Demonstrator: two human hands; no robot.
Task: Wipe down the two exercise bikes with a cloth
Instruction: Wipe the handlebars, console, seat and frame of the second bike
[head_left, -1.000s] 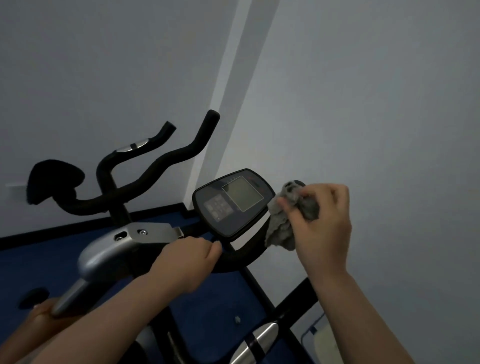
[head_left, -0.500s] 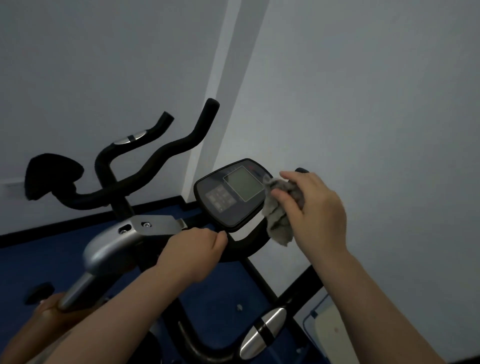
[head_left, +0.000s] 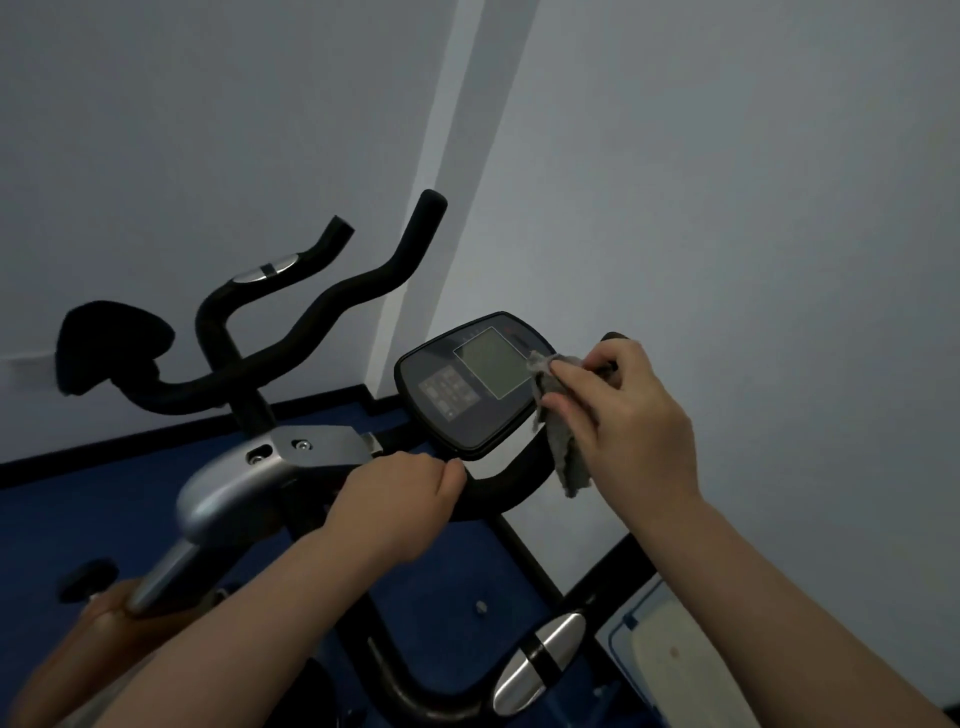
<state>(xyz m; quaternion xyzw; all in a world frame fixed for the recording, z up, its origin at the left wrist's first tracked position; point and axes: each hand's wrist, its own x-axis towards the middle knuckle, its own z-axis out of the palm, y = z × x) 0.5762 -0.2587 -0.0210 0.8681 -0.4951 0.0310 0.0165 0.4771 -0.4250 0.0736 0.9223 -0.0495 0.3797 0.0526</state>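
The near exercise bike has a dark console (head_left: 467, 387) with a grey screen, set above its black handlebar (head_left: 501, 491). My right hand (head_left: 623, 415) is shut on a grey cloth (head_left: 558, 431) and presses its top corner against the console's right edge, while the rest of the cloth hangs down. My left hand (head_left: 400, 499) grips the handlebar just below the console. A second bike's black handlebars (head_left: 311, 332) and silver frame (head_left: 234, 483) stand to the left, behind the first.
White walls meet in a corner close behind the bikes. Blue floor (head_left: 447, 577) with a black skirting lies below. A silver pulse sensor (head_left: 540, 660) sits on the near handlebar's lower loop. A pale, blue-rimmed object (head_left: 670, 660) lies at the bottom right.
My right hand has carried the cloth left from the handlebar end onto the console's right edge. My left hand has kept its grip on the handlebar. The view has shifted slightly.
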